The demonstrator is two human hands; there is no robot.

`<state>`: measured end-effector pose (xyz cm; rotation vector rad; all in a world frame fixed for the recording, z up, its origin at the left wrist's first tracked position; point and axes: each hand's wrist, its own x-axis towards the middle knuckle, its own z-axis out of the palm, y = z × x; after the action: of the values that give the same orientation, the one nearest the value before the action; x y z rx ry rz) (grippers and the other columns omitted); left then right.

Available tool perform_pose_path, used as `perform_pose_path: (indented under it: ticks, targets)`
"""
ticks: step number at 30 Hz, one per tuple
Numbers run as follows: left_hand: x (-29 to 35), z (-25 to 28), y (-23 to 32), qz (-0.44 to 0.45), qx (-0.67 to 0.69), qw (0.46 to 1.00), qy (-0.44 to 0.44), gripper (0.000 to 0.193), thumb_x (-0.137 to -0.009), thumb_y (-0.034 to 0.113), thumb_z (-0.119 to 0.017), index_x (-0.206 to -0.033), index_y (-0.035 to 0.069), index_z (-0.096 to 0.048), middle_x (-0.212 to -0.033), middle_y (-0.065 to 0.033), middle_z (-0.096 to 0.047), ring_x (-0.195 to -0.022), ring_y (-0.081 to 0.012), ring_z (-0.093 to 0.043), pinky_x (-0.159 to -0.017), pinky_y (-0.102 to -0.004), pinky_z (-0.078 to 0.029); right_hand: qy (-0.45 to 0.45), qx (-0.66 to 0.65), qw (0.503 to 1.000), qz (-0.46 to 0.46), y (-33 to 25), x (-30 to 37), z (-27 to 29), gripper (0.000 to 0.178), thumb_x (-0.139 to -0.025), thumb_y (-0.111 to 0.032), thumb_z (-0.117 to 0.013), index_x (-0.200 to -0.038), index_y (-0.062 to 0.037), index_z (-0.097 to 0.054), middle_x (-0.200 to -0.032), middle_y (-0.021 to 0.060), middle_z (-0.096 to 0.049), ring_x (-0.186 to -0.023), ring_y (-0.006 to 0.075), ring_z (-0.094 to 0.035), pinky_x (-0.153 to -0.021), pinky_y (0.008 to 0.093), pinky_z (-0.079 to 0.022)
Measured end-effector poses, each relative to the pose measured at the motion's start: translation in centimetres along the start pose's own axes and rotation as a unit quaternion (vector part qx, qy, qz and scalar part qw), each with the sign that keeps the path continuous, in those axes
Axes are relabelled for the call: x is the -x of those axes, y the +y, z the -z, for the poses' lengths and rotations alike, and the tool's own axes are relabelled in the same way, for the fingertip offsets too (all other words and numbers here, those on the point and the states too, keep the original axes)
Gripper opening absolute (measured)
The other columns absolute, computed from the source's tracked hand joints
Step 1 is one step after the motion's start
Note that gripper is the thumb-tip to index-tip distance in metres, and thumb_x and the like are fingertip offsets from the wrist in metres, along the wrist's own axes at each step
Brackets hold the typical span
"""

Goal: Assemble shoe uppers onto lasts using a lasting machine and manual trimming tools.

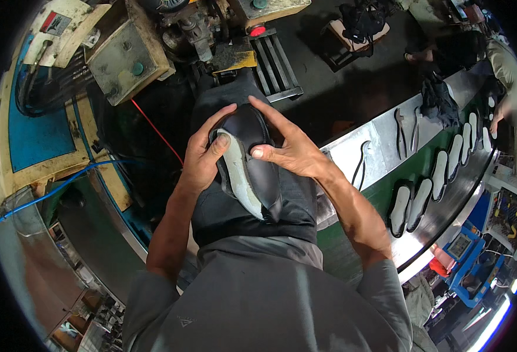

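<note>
A black shoe upper (263, 170), its pale insole (239, 173) facing up, lies over my lap with one end pointing away from me. My left hand (203, 149) grips its left side near the far end, thumb pressed on the insole. On the opposite side my right hand (294, 151) clasps the black upper, thumb lying across it and fingers reaching to the far tip. Whether a last sits inside the shoe I cannot tell. Nearest my right forearm, a hooked hand tool (361, 166) rests on a metal ledge (343, 146).
Pliers (400, 134) and another tool (416, 130) lie along the ledge. Several similar shoes (421, 205) line a green conveyor (364, 234) at right, where another person's hand (495, 123) reaches in. Ahead stands a machine (194, 32); a blue hose (65, 183) runs at left.
</note>
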<state>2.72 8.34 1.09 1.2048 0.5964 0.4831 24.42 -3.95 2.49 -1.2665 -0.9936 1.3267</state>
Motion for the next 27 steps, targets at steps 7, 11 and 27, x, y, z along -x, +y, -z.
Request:
perform_pose_path:
  ticks: [7,11,27]
  targets:
    - [-1.6,-1.5,-0.9,0.025,-0.099,0.995,0.023,0.056,-0.113,0.028,-0.067,-0.162,0.003,-0.056,-0.151,-0.0137,-0.065,-0.134,-0.0198,-0.062,-0.117,-0.0349,-0.047,0.034,0.145,0.988,-0.049,0.9,-0.7,-0.1,0.101,-0.094,-0.042,-0.088,-0.173,-0.0048,-0.036,-0.165,0.0271,-0.051,-0.151,0.0333,-0.053,-0.125,0.0424,-0.042]
    - [-2.5,-2.3,-1.7,0.126,-0.032,0.991,0.027,0.055,-0.115,0.022,-0.063,-0.164,0.000,-0.051,-0.159,-0.0145,-0.059,-0.144,-0.0203,-0.055,-0.123,-0.0358,-0.041,0.053,0.045,0.994,-0.085,3.5,-1.0,1.5,0.095,-0.096,-0.039,-0.084,-0.172,-0.0041,-0.039,-0.162,0.0248,-0.054,-0.148,0.0305,-0.053,-0.124,0.0411,-0.042]
    - [-2.5,-3.7,-4.8,0.094,-0.034,0.995,0.026,0.058,-0.112,0.022,-0.067,-0.164,0.004,-0.047,-0.156,-0.0126,-0.057,-0.144,-0.0230,-0.054,-0.122,-0.0379,-0.043,0.077,-0.131,0.978,-0.140,5.9,0.5,1.3,0.103,-0.096,-0.049,-0.079,-0.175,-0.0044,-0.031,-0.167,0.0331,-0.046,-0.157,0.0398,-0.044,-0.132,0.0453,-0.034]
